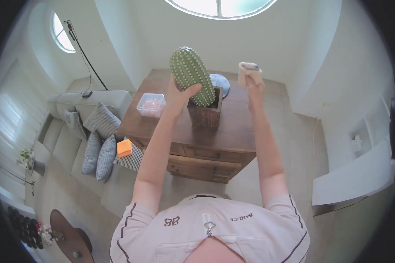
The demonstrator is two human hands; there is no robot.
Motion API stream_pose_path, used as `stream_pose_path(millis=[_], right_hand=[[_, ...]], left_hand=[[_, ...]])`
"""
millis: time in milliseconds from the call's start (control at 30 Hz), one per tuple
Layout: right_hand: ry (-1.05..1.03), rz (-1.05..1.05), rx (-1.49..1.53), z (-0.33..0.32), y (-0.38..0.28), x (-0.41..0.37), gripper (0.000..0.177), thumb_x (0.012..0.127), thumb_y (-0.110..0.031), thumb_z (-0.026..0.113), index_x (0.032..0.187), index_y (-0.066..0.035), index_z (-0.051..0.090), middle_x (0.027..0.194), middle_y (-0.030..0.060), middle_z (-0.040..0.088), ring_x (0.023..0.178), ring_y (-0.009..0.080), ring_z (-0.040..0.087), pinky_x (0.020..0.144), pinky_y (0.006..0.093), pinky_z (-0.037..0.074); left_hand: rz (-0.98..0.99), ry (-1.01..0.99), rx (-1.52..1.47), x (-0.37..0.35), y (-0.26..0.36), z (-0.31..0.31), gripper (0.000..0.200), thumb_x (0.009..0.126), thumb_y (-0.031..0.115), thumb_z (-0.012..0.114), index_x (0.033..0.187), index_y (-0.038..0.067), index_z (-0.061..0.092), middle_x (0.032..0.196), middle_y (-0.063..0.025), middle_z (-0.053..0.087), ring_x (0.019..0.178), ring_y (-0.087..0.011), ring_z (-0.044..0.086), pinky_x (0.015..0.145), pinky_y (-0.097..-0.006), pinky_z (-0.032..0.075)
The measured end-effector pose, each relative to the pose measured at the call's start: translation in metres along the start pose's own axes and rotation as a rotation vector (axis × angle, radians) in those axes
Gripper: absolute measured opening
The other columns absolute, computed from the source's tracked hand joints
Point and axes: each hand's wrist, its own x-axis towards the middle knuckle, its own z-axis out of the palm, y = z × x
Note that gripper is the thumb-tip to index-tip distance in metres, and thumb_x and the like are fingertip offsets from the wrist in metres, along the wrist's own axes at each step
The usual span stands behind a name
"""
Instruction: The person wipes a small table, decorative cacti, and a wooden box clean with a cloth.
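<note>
One sofa (59, 131) stands left of the table (232, 131). One orange block (124, 148) lies on a checked cushion (131, 161) at the sofa's near end.

On the table, near its left edge: one clear plastic box (151, 105) with orange contents.

Left hand (179, 94): arm fully extended forward, palm against the left side of the one green cactus (192, 75), thumb wrapped across its front. The grip is closed around the cactus body. The cactus stands in one square wooden pot (205, 114) near the middle of the table, leaning slightly left.

Behind the pot, toward the far edge: one round blue-grey item (221, 83), partly hidden.

Right hand (254, 87): arm extended forward and raised over the right part of the table, fingers closed on one pale folded cloth (249, 69). The cloth is held clear of the cactus, just beside its top.
</note>
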Motion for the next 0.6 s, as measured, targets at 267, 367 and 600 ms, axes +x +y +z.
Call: stream_pose_path(millis=[267,367,600], right_hand=[[-0.002,0.293,-0.2,0.0,0.059,0.068,0.032,0.076,-0.029,0.065,0.102,-0.01,0.064,0.089,0.0007,0.061,0.081,0.0129,0.056,0.07,0.0265,0.044],[-0.085,0.39,-0.196,0.003,0.082,0.101,0.037,0.076,-0.024,0.063,0.11,-0.009,0.059,0.092,0.0036,0.061,0.082,0.0149,0.059,0.067,0.0275,0.049],[-0.434,0.369,-0.493,0.027,0.12,0.152,0.039,0.068,-0.028,0.071,0.101,-0.008,0.064,0.087,0.0036,0.063,0.073,0.0134,0.058,0.062,0.025,0.045]], left_hand=[[0.131,0.024,-0.189,-0.006,0.019,-0.009,0.074,0.065,0.03,0.083,0.124,0.009,0.044,0.116,-0.007,0.055,0.107,-0.0211,0.051,0.092,-0.0379,0.043],[0.172,0.091,-0.139,-0.01,0.024,-0.018,0.078,0.062,0.032,0.084,0.125,0.009,0.043,0.116,-0.007,0.054,0.107,-0.0204,0.05,0.09,-0.0369,0.044],[0.187,0.333,0.101,-0.046,0.045,-0.029,0.091,0.059,0.036,0.086,0.132,0.011,0.037,0.122,-0.0089,0.049,0.112,-0.0223,0.047,0.093,-0.0379,0.044]])
